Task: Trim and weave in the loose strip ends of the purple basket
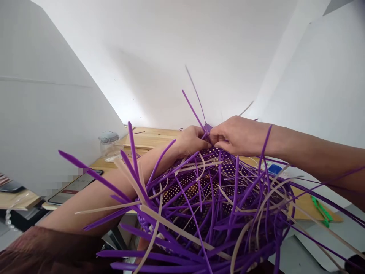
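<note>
A woven basket (188, 190) of purple and beige plastic strips fills the lower middle of the head view, its opening facing me. Many loose strip ends stick out around its rim and cross over the opening. At the basket's far edge, my left hand (192, 140) pinches a purple strip (194, 108) that points up and to the left. My right hand (230, 135) is closed beside it, fingertips pressed together at the same spot on the weave. What exactly the right fingertips grip is hidden behind the fingers.
A wooden table (151, 137) stands behind the basket against a white wall. A clear jar with a grey lid (110, 142) and a phone (75, 186) lie to the left. Green plastic pieces (321, 211) are on the right, near a small blue item (274, 169).
</note>
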